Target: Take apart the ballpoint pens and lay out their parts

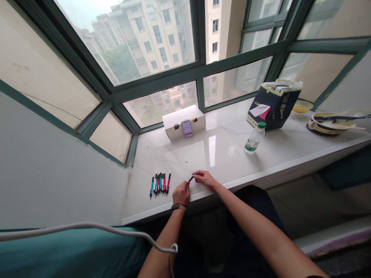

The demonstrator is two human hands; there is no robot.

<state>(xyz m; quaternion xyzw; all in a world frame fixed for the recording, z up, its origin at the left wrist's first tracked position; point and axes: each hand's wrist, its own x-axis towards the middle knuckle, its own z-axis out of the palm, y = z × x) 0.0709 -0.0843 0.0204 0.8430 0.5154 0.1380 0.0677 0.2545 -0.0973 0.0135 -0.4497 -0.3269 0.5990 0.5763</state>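
Observation:
A pen [190, 179] with a red and black barrel slants up from my left hand [181, 194], whose fingers are wrapped around its lower part. At the pen's upper end, the fingers of my right hand [204, 180] pinch its tip; what lies between those fingertips is too small to make out. Left of my hands, a row of several pens [160, 183] in turquoise, red, white and black lies on the white sill [232, 170]. Beyond my hands there is a tiny dark piece [186, 161] on the sill, its kind unclear.
Against the window stands a white box [185, 117] with a purple phone-like item [187, 129] at its front. Farther right are a plastic bottle [255, 138] with a green cap, a dark paper bag [274, 106], a yellow bowl [303, 105] and a food bowl [327, 123]. A white cable [116, 230] crosses the lower left.

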